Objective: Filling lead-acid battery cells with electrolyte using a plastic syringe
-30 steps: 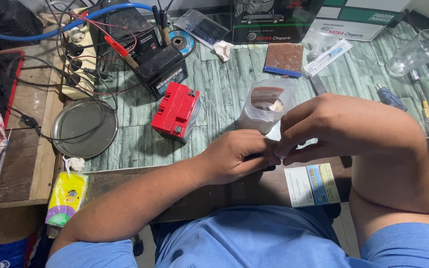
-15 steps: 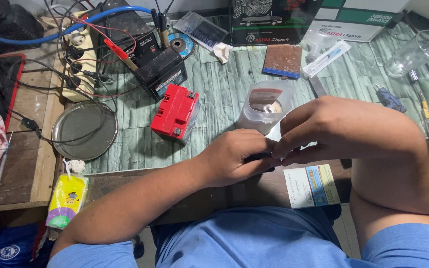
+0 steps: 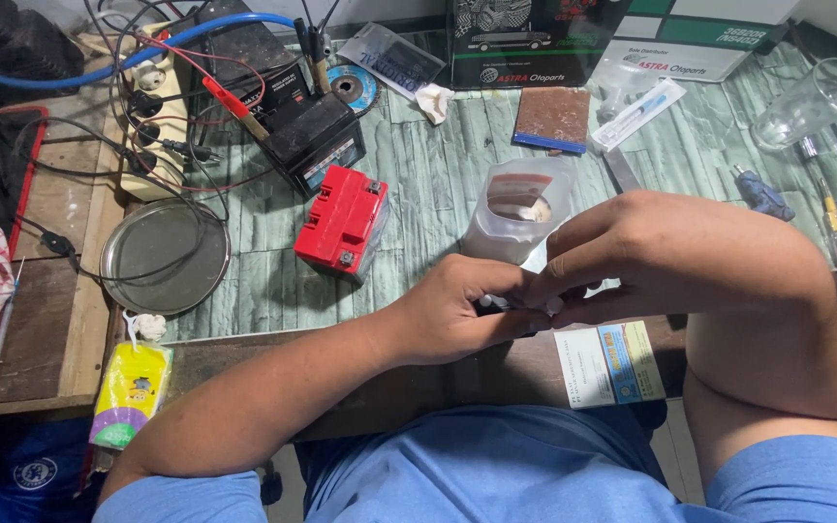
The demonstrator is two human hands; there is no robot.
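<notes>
Both hands [image 3: 535, 295] pinch a small dark part [image 3: 492, 304], axis hidden.

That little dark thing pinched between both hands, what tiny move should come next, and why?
Probably keep it low and work it slowly. The left hand and right hand pinch the small dark object, mostly hidden, right beside the translucent plastic cup.

A red battery [image 3: 343, 221] lies just left of the hands, with a round metal lid [image 3: 165, 256] farther left. A drinking glass [image 3: 811, 103] lies well off to their upper right, and a yellow packet [image 3: 131, 392] sits low to their far left.
</notes>
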